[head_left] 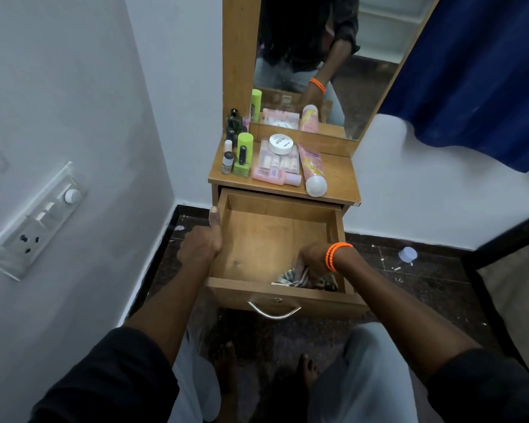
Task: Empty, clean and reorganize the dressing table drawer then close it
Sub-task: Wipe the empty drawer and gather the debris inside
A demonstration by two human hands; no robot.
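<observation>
The wooden drawer (266, 233) of the dressing table stands pulled out, its floor bare except for a striped cloth (303, 279) in the near right corner. My right hand (313, 257), with orange bands on the wrist, is down inside the drawer and closed on that cloth. My left hand (202, 242) grips the drawer's left side wall, thumb along the top edge. A metal handle (274, 311) hangs on the drawer front.
The tabletop (339, 175) holds green bottles (245, 154), small dark bottles (234, 122), a white jar (281, 144) on a nail box (278, 161), and pink tubes (312, 169). Behind them stands a mirror (364, 65). A switch panel (34, 221) is at left, a bed (513, 288) at right, a cap (407, 254) on the floor.
</observation>
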